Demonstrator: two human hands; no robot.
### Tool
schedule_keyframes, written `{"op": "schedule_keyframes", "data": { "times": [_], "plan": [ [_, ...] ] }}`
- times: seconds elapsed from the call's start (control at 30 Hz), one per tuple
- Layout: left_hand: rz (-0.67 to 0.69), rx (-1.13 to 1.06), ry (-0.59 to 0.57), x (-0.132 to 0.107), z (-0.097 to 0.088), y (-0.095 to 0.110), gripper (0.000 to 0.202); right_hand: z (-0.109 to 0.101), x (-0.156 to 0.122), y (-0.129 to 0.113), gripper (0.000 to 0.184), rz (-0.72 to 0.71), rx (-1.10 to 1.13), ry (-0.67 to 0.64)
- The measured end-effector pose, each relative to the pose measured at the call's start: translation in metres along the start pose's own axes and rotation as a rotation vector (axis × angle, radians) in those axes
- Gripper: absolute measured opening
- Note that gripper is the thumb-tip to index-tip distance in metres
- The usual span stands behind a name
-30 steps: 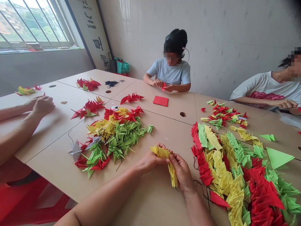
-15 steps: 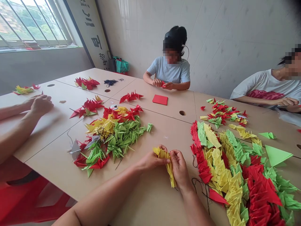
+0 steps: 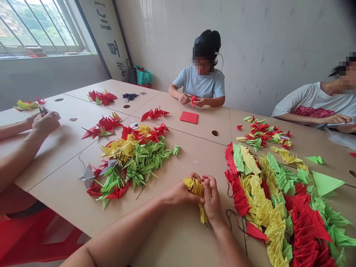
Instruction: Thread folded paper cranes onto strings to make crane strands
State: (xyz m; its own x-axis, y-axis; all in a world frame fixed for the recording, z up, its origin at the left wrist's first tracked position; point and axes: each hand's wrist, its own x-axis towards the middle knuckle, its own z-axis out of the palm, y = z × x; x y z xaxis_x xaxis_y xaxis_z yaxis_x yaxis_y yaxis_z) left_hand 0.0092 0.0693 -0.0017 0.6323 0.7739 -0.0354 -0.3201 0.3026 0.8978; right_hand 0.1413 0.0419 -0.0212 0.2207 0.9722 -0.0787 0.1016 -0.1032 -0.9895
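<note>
A bunch of yellow folded paper cranes, stacked closely together, is held over the near part of the table. My left hand is closed around its left side, thumb across the front. My right hand grips the same bunch from the right, with its fingertips at the upper edge. A short dark thread end shows below the bunch. To the right lie long strings of yellow cranes, red cranes and green cranes. On the left is a heap of green cranes with yellow and red ones.
Across the table, a co-worker folds red paper beside a stack of red sheets. Another person's hands are at the left, a third person sits right. Black thread lies near my right wrist. A green folded sheet lies right.
My hands have shifted slightly, and the yellow bunch now looks more upright and bunched. The person at left now shows a dark object in hand. The co-worker opposite has turned the red paper.
</note>
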Motion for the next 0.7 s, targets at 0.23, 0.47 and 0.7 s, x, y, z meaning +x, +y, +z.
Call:
{"op": "schedule_keyframes", "data": {
  "times": [0.23,0.47,0.7],
  "plan": [
    [-0.045,-0.098,0.059,0.001,-0.003,0.001,0.046,-0.002,0.003,0.003,0.055,0.015,0.043,-0.007],
    [0.024,-0.16,0.283,0.005,-0.01,0.005,0.046,-0.006,0.004,0.007,0.053,0.05,0.147,0.035],
    [0.095,-0.159,0.475,0.009,-0.018,0.005,0.041,-0.007,-0.001,0.001,0.054,-0.058,0.007,-0.088]
  ]
}}
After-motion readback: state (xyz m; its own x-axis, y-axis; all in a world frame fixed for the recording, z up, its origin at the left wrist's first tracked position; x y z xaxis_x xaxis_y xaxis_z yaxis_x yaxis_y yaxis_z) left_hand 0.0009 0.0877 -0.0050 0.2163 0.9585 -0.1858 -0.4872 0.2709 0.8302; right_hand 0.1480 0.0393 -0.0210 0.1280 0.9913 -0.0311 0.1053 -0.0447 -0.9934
